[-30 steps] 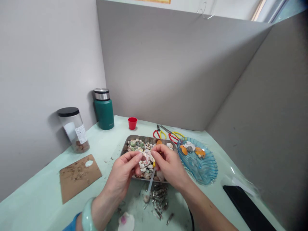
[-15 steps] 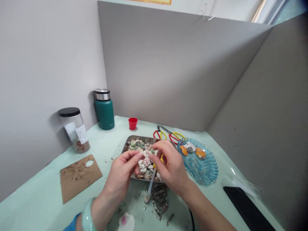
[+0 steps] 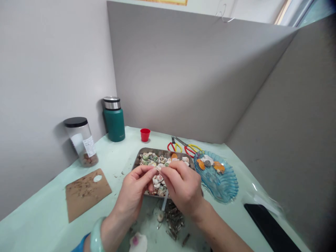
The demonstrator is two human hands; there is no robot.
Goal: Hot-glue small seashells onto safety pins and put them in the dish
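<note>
Both my hands meet above a metal tray point(image 3: 137, 159) of mixed seashells point(image 3: 149, 156). My left hand point(image 3: 133, 190) pinches a small whitish shell point(image 3: 158, 168) between thumb and forefinger; the fingertips cover most of it. From the other side, my right hand point(image 3: 183, 185) closes thumb and fingers on the same piece. Below the right hand, a pale stick-like tool point(image 3: 165, 201) leans over the tray's near edge. A heap of small metal clips or pins point(image 3: 174, 218) lies in front of the tray, partly under my right hand.
A blue glass plate point(image 3: 223, 185) with orange and white shells stands right of the tray. Scissors point(image 3: 193, 147) and a red cup point(image 3: 145, 135) are behind. Leftward are a brown board point(image 3: 88, 196), a jar point(image 3: 81, 140) and a green flask point(image 3: 114, 122). A black phone point(image 3: 270, 227) lies right.
My right hand's fingers have come together and moved slightly down and left to meet the left fingertips. The left hand has hardly moved.
</note>
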